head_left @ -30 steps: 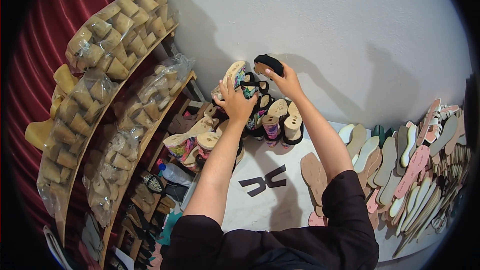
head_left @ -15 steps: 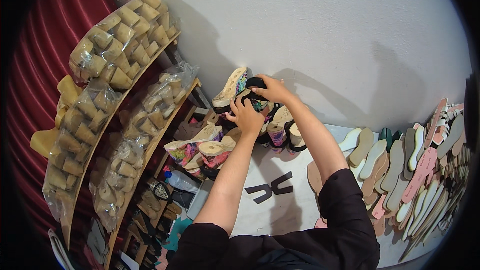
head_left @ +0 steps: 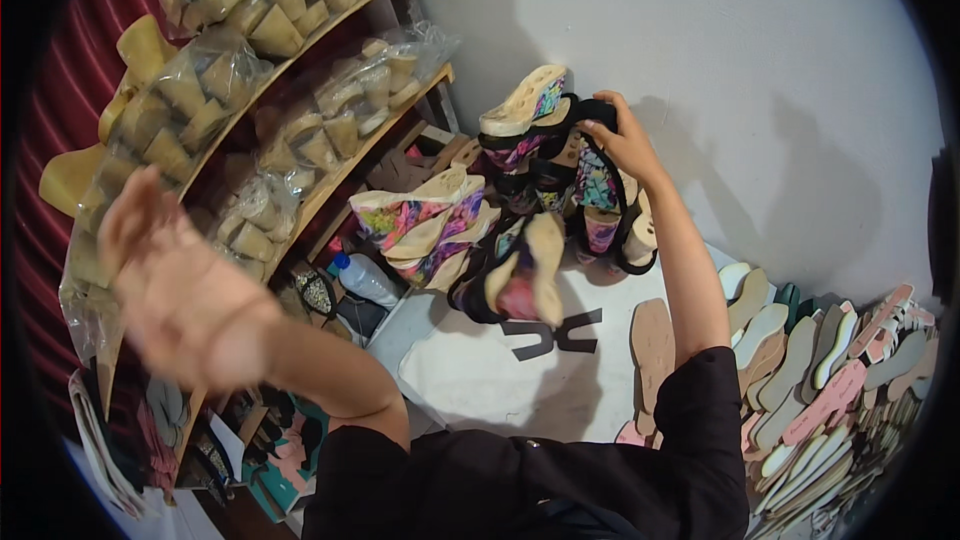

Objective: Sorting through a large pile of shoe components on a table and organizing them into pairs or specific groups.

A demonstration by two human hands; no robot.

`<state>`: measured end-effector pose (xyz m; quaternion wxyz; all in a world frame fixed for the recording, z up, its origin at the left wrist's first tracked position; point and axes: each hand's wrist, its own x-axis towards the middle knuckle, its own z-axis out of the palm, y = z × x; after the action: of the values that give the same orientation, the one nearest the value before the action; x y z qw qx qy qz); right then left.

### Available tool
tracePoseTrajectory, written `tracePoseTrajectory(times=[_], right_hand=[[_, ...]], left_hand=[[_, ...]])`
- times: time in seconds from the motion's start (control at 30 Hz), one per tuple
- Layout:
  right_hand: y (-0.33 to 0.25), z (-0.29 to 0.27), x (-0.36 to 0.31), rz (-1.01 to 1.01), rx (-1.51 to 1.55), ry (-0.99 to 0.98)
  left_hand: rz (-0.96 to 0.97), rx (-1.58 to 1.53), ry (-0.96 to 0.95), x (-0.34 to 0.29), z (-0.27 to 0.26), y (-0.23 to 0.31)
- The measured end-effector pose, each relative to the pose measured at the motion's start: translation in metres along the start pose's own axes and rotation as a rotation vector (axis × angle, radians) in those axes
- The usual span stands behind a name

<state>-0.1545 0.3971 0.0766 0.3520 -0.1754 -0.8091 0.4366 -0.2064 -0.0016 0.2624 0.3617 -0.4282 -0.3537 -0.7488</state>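
My right hand is at the far side of the pile by the wall, its fingers closed on the black strap of a floral wedge sandal. My left hand is raised at the left in front of the shelves, palm showing, smeared by motion; it is spread and holds nothing. Below the pile, a blurred wedge sandal is tilted on its side, apart from both hands. Another wedge sandal lies on top of the pile, left of my right hand. More floral wedge sandals are stacked at the pile's left.
Shelves at the left carry plastic bags of wooden-looking heel blocks. Cut insoles lie heaped at the right. Two dark strap pieces lie on the white table. A water bottle stands between shelf and table.
My left hand has left the pile and swung to the left. A sandal has tumbled toward the table's middle. My right hand stays on the black strap. The whole view has shifted.
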Motion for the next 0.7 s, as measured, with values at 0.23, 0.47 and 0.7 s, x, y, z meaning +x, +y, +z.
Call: tracePoseTrajectory(times=[0.23,0.47,0.7], right_hand=[[0.004,-0.006,-0.025,-0.057,0.025,0.108],[-0.002,0.003,-0.031,-0.082,0.026,0.155],[0.015,0.001,-0.030,-0.069,0.062,0.182]], left_hand=[[-0.276,0.851,-0.405,-0.098,-0.047,-0.107],[-0.972,0.303,-0.282,-0.165,-0.125,-0.212],[-0.892,0.273,-0.375,-0.177,-0.096,-0.201]])
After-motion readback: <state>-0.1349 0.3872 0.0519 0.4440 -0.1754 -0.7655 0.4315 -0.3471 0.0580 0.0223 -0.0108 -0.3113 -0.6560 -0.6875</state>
